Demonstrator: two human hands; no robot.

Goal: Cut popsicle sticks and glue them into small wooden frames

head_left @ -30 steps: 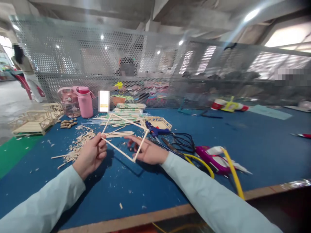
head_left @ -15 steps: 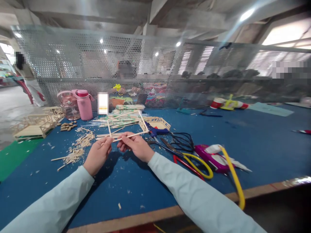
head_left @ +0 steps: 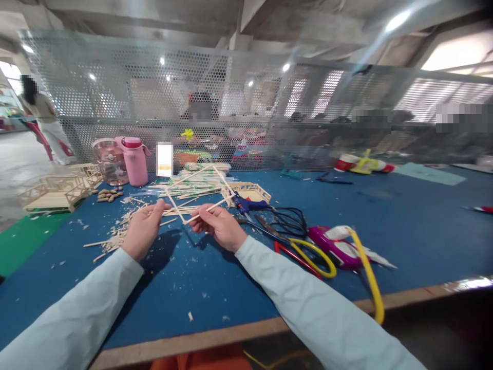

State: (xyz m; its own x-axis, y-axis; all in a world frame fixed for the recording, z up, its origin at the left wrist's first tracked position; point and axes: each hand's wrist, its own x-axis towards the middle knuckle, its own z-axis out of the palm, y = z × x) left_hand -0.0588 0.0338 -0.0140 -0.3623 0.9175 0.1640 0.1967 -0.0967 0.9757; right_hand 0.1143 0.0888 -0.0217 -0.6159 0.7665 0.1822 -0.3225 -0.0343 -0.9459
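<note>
My right hand pinches the near side of a four-sided frame of thin wooden sticks, close to its near corner. The frame tilts up above the table, its far corner pointing away from me. My left hand is beside the frame's left side, thumb and fingers pressed together; whatever lies between them is too small to make out. Behind the frame lie bundles of loose sticks and a small stick-built tray. A blue glue gun rests just right of the frame.
Yellow-handled scissors, black cable and a purple tool lie to the right. Stick scraps surround my left hand. A pink bottle, peanuts and stick-built models stand at the left. A perforated screen rises behind; a person stands far left.
My left hand has come off the frame's near corner and moved left. The frame has turned in my right hand, so its near corner now points towards me.
</note>
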